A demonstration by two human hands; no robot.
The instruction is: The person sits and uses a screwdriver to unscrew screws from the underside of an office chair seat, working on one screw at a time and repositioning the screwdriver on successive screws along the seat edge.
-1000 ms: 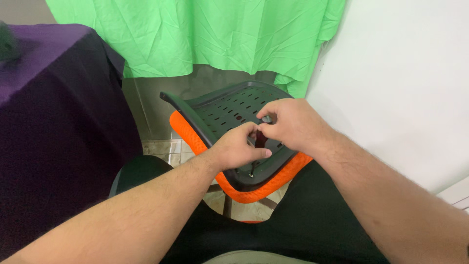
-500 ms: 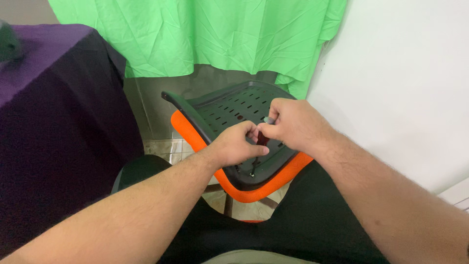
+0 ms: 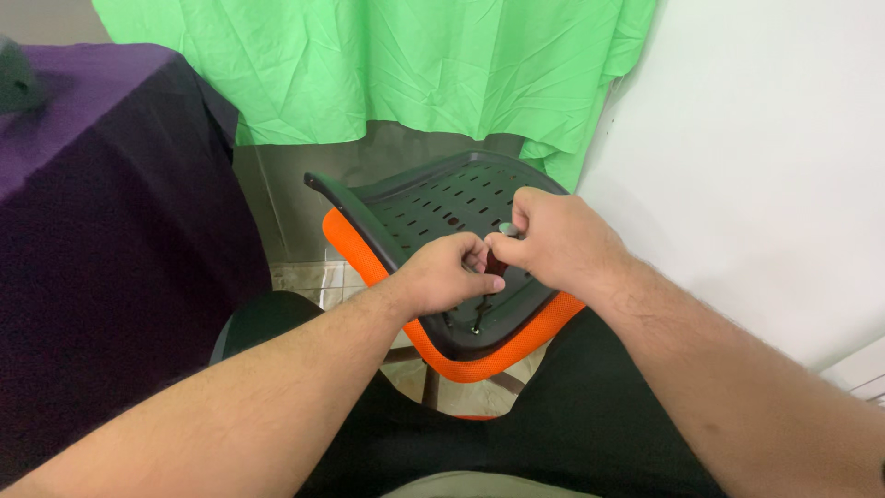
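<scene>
Both hands, left hand [image 3: 449, 274] and right hand [image 3: 553, 242], meet pinched together around a small grey piece [image 3: 507, 229] over the black perforated chair shell [image 3: 433, 207].

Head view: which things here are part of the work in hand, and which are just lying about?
In hand:
left hand
right hand
small silvery part pinched between them, kind unclear
black perforated chair panel with orange edge

Lying about:
green cloth
purple-covered table
white wall

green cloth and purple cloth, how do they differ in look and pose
The green cloth is bright and creased and hangs down the wall; the purple cloth is dark and smoother, draped over a table at the left. The green cloth is behind the chair, the purple cloth beside it. Both are plain, unpatterned fabric.
</scene>
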